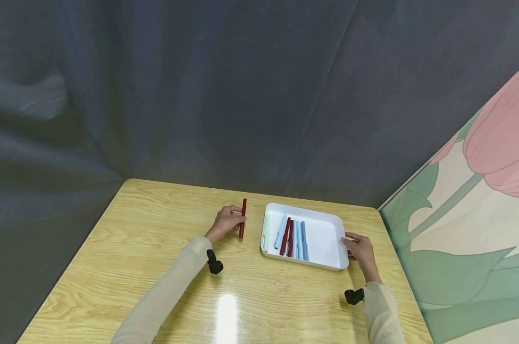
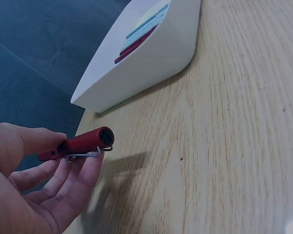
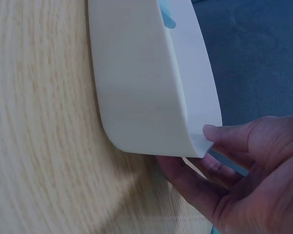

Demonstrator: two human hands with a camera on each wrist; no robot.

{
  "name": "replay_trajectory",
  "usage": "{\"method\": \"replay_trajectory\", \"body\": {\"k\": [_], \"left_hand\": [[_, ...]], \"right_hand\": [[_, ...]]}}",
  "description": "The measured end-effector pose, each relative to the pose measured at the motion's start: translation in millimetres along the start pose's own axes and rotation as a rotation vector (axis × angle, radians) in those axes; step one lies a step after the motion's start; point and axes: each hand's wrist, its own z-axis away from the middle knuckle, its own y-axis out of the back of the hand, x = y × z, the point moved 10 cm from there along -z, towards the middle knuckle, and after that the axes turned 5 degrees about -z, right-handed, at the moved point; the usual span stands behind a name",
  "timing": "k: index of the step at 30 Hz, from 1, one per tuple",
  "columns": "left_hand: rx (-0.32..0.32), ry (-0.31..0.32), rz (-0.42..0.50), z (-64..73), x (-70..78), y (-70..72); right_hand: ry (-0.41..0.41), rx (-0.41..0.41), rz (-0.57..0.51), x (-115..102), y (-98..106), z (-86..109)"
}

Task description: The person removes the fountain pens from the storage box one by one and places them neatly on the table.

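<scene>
My left hand [image 1: 228, 220] pinches a dark red pen [image 1: 243, 218] between thumb and fingers, to the left of the tray. In the left wrist view the pen [image 2: 85, 142] turns its round capped end towards the camera, with a wire clip along its lower side. A white tray [image 1: 326, 241] holds several pens in its left part: a pale green one [image 1: 266, 232], light blue ones, two dark red ones [image 1: 286, 236] and a grey-blue one [image 1: 304, 240]. My right hand [image 1: 360, 248] grips the tray's right end, thumb over the rim [image 3: 200, 146] and fingers outside and below.
The tray stands on a wood-grain table [image 1: 165, 215] near its back edge. Behind the table hangs a dark grey curtain [image 1: 242, 95]. On the right rises a wall panel [image 1: 470, 229] with a painted tulip. A glare spot lies on the table's front part.
</scene>
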Motion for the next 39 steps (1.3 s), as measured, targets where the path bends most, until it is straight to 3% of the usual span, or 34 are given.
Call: {"method": "replay_trajectory", "body": {"k": [13, 30, 39], "left_hand": [[-0.003, 0.021, 0.012, 1.8, -7.7, 2.6], [0.032, 0.053, -0.086, -4.3, -22.1, 9.7], [0.08, 0.072, -0.186, -4.5, -20.6, 12.6]], "right_hand": [[0.009, 0.024, 0.012, -1, 4, 2.7], [0.017, 0.032, 0.006, -1, -2, 3.4], [-0.001, 0.027, 0.001, 0, -5, 2.7]]}}
